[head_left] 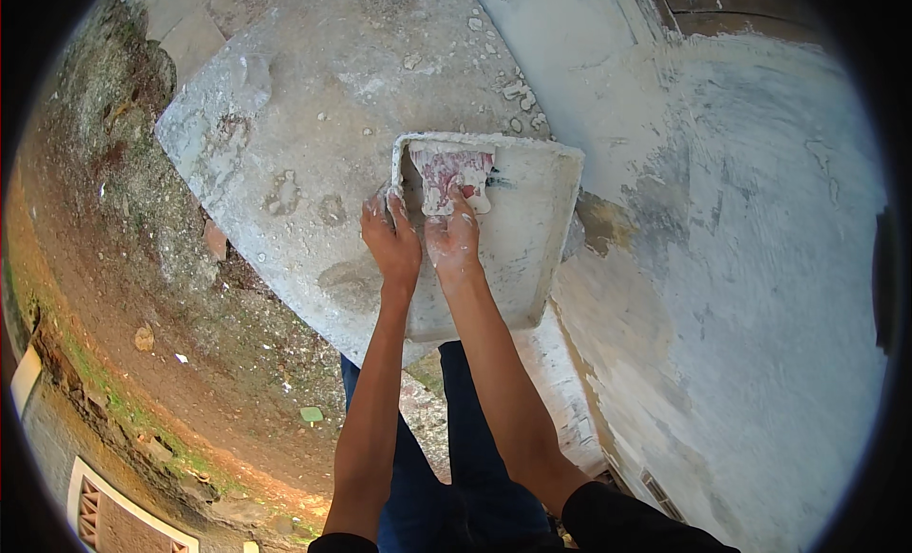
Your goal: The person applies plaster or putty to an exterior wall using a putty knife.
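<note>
A white plastic tray (532, 239), shallow and streaked with dried white paste, rests on a broad paste-spattered board. My left hand (391, 238) has its fingers closed over the tray's left rim. Inside the tray, near its far left corner, is a flat putty spreader (445, 173), reddish and heavily smeared with white. My right hand (453, 235) pinches the near end of this spreader, its thumb on top. White paste marks the fingers of both hands.
The pale, spotted board (323, 106) spreads out under and beyond the tray. A wall (722, 268) with patchy white coating stands on the right. Rough earth with rubble (190, 296) lies to the left, and a small green piece (311, 415) is on it.
</note>
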{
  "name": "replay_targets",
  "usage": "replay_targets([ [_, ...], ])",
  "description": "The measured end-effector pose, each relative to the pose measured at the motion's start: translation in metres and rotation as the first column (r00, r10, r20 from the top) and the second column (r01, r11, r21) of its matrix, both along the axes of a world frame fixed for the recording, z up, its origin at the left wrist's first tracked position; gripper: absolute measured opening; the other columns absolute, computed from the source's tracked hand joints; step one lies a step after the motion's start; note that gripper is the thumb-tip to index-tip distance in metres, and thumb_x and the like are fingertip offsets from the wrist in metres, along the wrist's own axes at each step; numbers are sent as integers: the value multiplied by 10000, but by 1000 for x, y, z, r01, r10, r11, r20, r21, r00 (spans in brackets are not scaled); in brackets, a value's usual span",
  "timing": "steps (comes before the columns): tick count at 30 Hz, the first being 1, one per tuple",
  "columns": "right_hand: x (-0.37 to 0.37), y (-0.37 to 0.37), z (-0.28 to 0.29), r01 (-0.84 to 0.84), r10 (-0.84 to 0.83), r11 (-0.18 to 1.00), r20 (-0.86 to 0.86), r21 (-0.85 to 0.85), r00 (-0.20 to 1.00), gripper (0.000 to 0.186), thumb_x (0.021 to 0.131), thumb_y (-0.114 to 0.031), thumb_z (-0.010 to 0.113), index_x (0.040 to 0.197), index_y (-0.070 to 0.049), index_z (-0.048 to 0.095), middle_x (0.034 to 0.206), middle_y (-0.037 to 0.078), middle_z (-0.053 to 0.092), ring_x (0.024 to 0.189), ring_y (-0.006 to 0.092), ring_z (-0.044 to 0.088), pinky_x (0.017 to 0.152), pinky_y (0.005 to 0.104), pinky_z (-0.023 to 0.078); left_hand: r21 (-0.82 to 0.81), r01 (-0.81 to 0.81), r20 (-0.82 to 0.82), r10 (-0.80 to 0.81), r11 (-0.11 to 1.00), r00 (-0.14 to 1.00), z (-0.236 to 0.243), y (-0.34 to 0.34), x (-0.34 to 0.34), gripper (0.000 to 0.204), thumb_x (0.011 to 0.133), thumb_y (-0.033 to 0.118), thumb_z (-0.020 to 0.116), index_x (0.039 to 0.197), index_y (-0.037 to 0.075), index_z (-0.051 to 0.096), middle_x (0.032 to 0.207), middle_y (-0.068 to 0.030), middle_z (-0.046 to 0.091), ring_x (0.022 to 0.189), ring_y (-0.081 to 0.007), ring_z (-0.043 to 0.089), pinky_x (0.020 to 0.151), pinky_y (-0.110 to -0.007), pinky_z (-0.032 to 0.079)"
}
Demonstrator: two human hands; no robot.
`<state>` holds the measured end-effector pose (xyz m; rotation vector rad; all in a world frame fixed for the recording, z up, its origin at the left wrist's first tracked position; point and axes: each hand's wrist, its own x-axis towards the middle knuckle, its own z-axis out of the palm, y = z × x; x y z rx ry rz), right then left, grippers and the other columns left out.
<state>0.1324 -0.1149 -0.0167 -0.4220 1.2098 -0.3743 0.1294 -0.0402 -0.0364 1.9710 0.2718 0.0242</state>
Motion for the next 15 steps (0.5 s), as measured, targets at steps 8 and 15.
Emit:
replay_targets([
  [8, -13, -10, 9, 25, -19, 999, 158, -40, 987, 195, 924, -82, 539, 1114, -44, 565, 1107, 59, 623, 1034, 174, 586, 948, 308, 456, -51, 26, 2, -26, 998, 1000, 10, -1, 2, 208, 948, 88, 458, 939, -73, 589, 842, -198, 594, 751, -283, 556, 701, -385, 433],
  [15, -30, -33, 6, -26, 38, 998, 258, -49, 965, 234, 907, -54, 550, 1140, -39, 554, 1092, 58, 614, 997, 164, 592, 899, 300, 477, -38, 43, -43, -45, 998, 998, 10, 1, 3, 211, 949, 91, 461, 969, -66, 600, 855, -198, 598, 759, -281, 566, 705, -378, 441],
])
